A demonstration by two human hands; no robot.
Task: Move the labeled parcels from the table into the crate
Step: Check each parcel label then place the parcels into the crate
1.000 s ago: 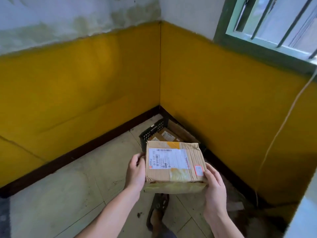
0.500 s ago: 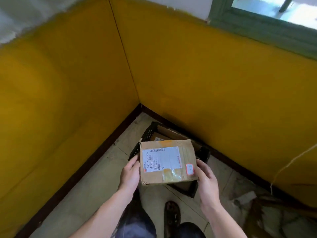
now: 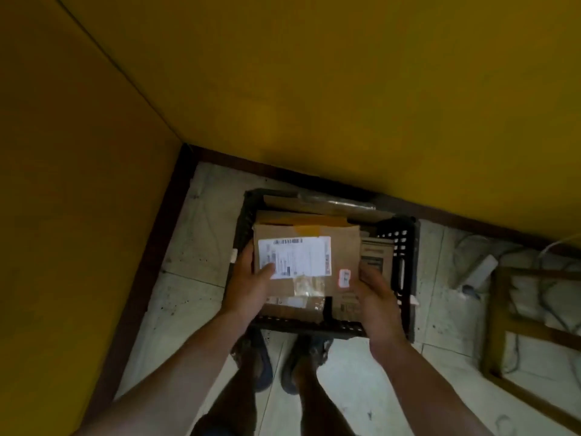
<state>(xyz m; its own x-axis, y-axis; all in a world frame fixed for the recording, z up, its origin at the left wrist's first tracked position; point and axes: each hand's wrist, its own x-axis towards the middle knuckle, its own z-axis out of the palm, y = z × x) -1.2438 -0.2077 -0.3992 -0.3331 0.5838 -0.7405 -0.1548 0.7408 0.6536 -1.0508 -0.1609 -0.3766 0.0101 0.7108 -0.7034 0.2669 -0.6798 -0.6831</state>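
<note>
Parcel (image 3: 341,247) lowered over crate (image 3: 406,237), hands (image 3: 251,289) (image 3: 375,298) gripping it

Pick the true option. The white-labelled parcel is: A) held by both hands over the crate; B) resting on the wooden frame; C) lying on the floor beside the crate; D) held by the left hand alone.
A: the left hand and right hand grip the parcel at its sides above the black crate.

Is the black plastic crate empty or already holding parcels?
Holding parcels: cardboard boxes show inside the black plastic crate, beneath and beside the held labelled cardboard parcel.
</note>
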